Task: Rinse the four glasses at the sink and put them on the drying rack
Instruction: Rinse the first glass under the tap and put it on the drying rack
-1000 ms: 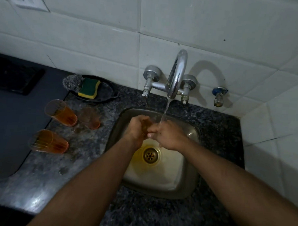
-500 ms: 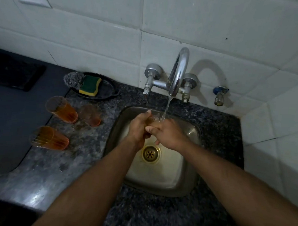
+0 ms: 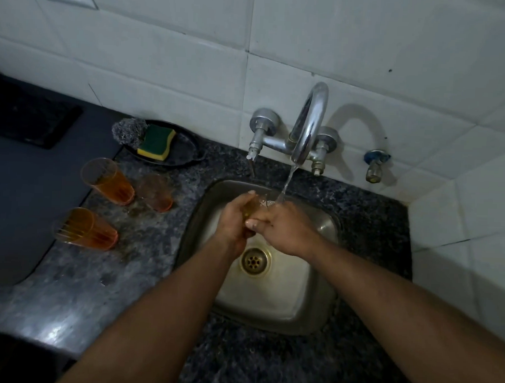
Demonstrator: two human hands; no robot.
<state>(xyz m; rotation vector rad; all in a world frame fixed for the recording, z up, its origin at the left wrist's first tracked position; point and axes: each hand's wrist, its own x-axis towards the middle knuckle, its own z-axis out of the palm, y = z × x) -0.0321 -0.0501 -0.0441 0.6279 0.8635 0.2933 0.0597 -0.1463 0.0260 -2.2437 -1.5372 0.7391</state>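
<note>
Sink (image 3: 322,284): drain bare, no vessel lying in it. Glass (image 3: 252,207): held over the basin, gripped by the left hand (image 3: 232,222); the right hand (image 3: 284,224) is curled against it, rim tilted toward the tap stream (image 3: 286,184). Three glasses (image 3: 107,182) are left on the counter (image 3: 67,293), amber liquid inside, nearer the left hand. Drying rack: not seen.
</note>
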